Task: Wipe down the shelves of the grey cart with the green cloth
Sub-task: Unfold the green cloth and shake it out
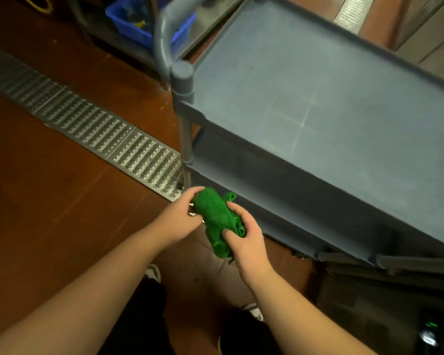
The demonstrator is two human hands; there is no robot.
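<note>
The grey cart [318, 98] fills the right half of the view, its bare top shelf seen from above with lower shelves in shadow beneath. In front of its near left corner I hold the bunched green cloth [217, 216] between both hands. My left hand [181, 216] grips the cloth's upper left end. My right hand [246, 239] holds its lower right part, thumb and fingers curled round the fabric. The cloth hangs in the air, apart from the cart.
A perforated metal drain grate [92, 126] runs diagonally across the red-brown floor on the left. A blue crate [139, 24] sits on a low rack behind the cart's curved handle [164, 34]. My shoes show below.
</note>
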